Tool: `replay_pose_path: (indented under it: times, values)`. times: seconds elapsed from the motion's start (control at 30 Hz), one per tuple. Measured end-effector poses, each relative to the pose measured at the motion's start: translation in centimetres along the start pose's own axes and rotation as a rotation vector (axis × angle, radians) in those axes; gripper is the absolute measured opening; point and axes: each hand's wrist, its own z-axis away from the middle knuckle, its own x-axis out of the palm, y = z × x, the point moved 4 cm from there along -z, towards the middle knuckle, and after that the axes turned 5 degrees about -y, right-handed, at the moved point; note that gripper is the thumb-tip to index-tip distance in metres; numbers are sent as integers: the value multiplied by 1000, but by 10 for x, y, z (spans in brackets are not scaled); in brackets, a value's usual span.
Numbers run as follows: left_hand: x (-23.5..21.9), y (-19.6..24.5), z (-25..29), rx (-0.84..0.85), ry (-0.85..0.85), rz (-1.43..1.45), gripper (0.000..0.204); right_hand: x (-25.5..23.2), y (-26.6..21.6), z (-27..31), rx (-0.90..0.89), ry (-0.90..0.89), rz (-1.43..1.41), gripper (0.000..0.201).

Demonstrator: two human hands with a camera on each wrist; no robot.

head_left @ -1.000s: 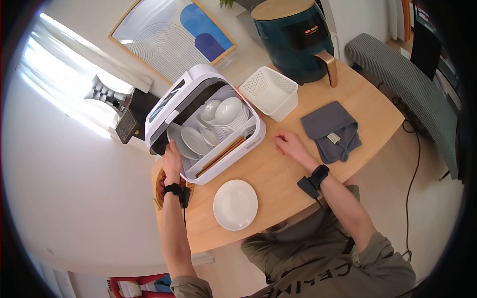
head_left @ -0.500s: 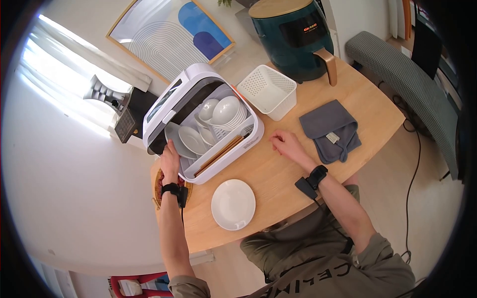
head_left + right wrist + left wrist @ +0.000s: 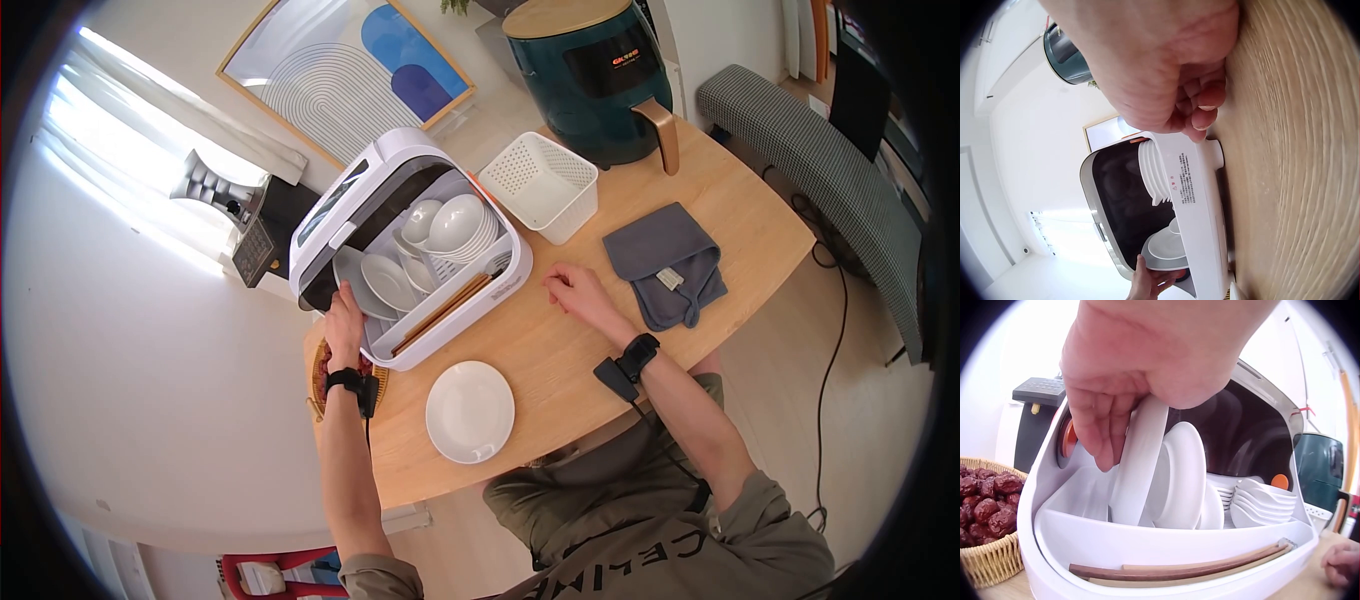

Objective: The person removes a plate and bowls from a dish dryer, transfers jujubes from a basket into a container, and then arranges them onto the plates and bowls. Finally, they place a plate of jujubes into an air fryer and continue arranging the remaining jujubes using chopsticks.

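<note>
My left hand (image 3: 344, 325) reaches into the left end of the white dish box (image 3: 430, 352). In the left wrist view its fingers lie along the outer side of an upright white plate (image 3: 1138, 469), gripping the top edge; the thumb is hidden. More plates (image 3: 1186, 478) stand beside that one, and stacked bowls (image 3: 1263, 503) sit farther right. Chopsticks (image 3: 440, 318) lie in the front tray. My right hand (image 3: 588, 297) rests on the table, fingers loosely curled around nothing, near the box's front right corner.
A white plate (image 3: 470, 412) lies on the table (image 3: 560, 370) before the box. A basket of dried red fruit (image 3: 991, 556) stands left. Rightward are a white perforated basket (image 3: 560, 200), a grey cloth (image 3: 650, 245) and a green appliance (image 3: 590, 90).
</note>
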Motion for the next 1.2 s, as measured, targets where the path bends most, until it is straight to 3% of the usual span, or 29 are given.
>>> replay_pose_path:
  times: [0.43, 0.5, 0.6, 1.2]
  values:
    - [-1, 4, 2, 41, 10, 9, 63, 0, 2, 0, 3, -7, -13, 20]
    - [-4, 16, 11, -70, -37, 146, 63, 1, 3, -2, 2, -9, -9, 20]
    - [6, 7, 3, -45, 54, 286, 65, 1, 3, -1, 0, -9, -1, 20]
    - [8, 3, -9, -60, 40, 231, 63, 1, 2, 0, 15, -22, 8, 18]
